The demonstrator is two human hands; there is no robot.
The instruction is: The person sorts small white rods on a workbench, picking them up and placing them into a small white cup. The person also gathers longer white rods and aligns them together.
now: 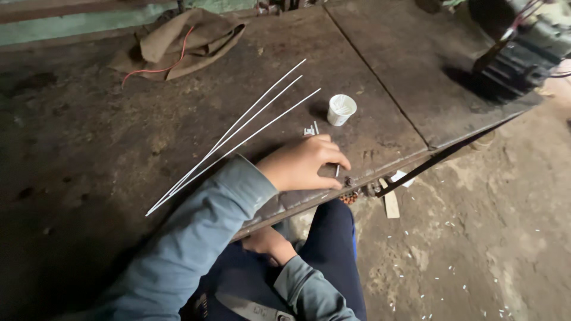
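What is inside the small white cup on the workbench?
The white cup stands upright beyond the left hand. Its inside looks white with faint lines; real contents cannot be told, the bottom being hidden.

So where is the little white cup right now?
The white cup stands upright on the dark workbench, beyond the left hand, right of the thin white rods.

Three long thin white rods point(238, 134) lie fanned out on the dark workbench point(89, 154). One small white cup point(341, 109) stands near their far ends. There is one crumpled brown cloth point(184, 41) at the back, with one red wire point(160, 65) trailing across it. Two hands show: the left hand point(303, 165) on the bench edge pinching one short white piece point(337, 170), the right hand point(267, 242) down in the lap. A couple of tiny white offcuts point(310, 129) sit beside the cup. One dark machine point(523, 41) stands at the far corner.
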